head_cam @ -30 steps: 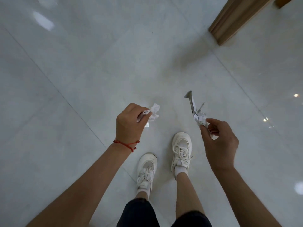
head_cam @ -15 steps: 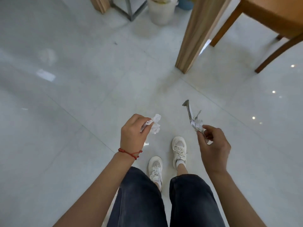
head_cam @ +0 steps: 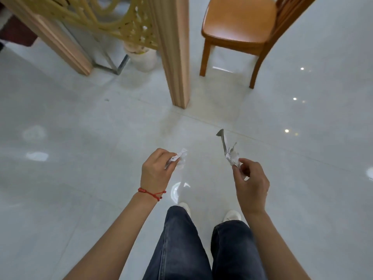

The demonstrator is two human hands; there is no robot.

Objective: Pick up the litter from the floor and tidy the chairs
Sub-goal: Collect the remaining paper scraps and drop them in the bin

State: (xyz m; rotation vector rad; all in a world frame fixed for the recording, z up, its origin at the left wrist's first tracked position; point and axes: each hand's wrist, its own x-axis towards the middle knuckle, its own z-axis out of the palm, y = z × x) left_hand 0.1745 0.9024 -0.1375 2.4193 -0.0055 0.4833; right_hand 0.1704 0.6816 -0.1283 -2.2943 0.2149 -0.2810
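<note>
White crumpled tissue (head_cam: 180, 155) pinched in left hand (head_cam: 155, 172), above floor (head_cam: 80, 158). Silvery wrapper (head_cam: 227, 150) pinched at lower end by right hand (head_cam: 251, 184), standing upright. Both probably light, soft, crushable; fingertip pinch enough. Wooden chair (head_cam: 238, 27) ahead right, beside post (head_cam: 175, 57).

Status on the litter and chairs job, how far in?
Done: two pieces are off the floor. In hand: the left hand pinches a crumpled white scrap, and the right hand pinches a twisted silvery wrapper. Left: neither piece is binned yet; a white bin sits ahead behind the wooden post. The orange chair stands untouched. No other litter shows on the floor here.
</note>
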